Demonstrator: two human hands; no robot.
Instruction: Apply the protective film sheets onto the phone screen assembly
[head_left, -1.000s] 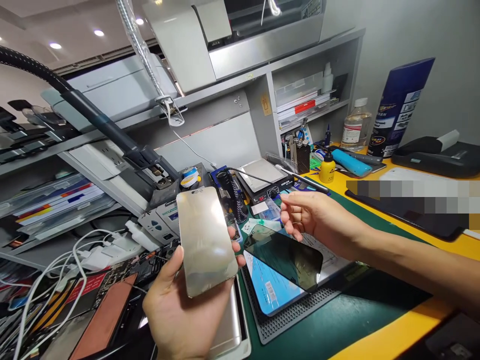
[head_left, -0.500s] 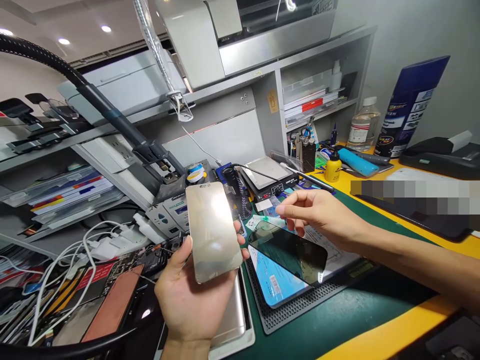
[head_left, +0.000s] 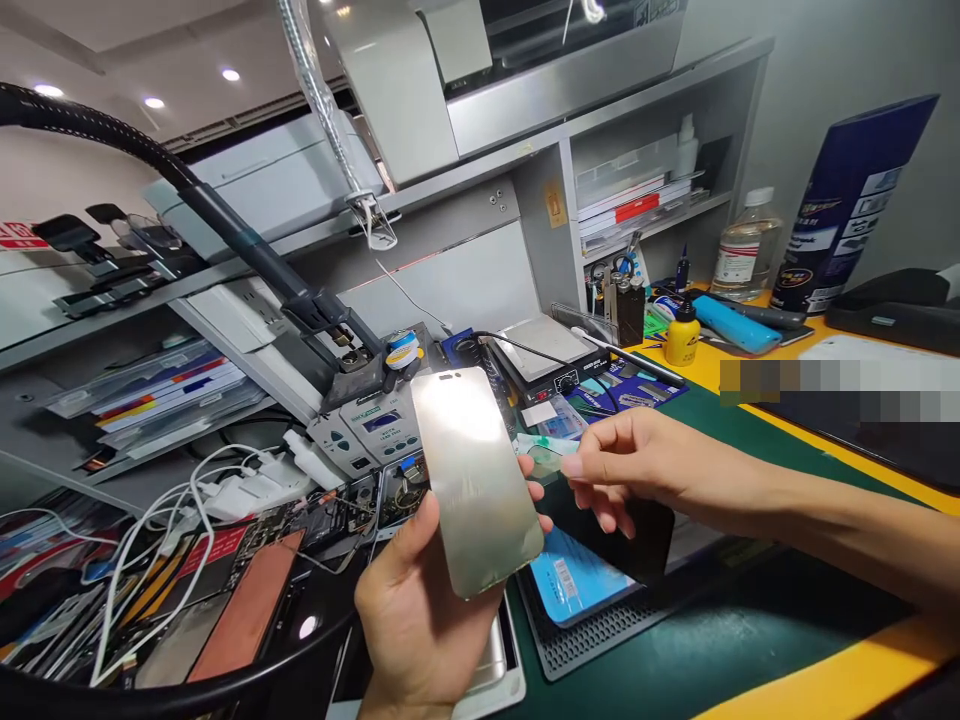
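My left hand [head_left: 427, 610] holds up a thin, mirror-like, silvery phone screen panel [head_left: 480, 490] with a pill-shaped cutout at its top. The thumb grips one long edge, and the fingertips show at the other. My right hand [head_left: 630, 465] hovers just right of it, thumb and index finger pinched together. Anything small or clear between those fingertips is too faint to make out. Beneath the right hand, a dark glass panel [head_left: 651, 535] lies across a blue and white box [head_left: 566, 575], partly covered by the fingers. The box rests on a grey perforated mat [head_left: 592, 635].
A pale tray [head_left: 514, 685] with a gold-coloured phone sits behind my left wrist. Tangled white cables [head_left: 199, 520] and a copper-coloured panel [head_left: 247, 605] lie at left. Farther back are a soldering station [head_left: 367, 430], a heating plate [head_left: 544, 345], and a yellow bottle [head_left: 682, 335].
My left hand and the silvery panel have shifted right in view, closer to my right hand. My right hand has come lower, covering more of the dark glass panel. The camera has turned slightly left.
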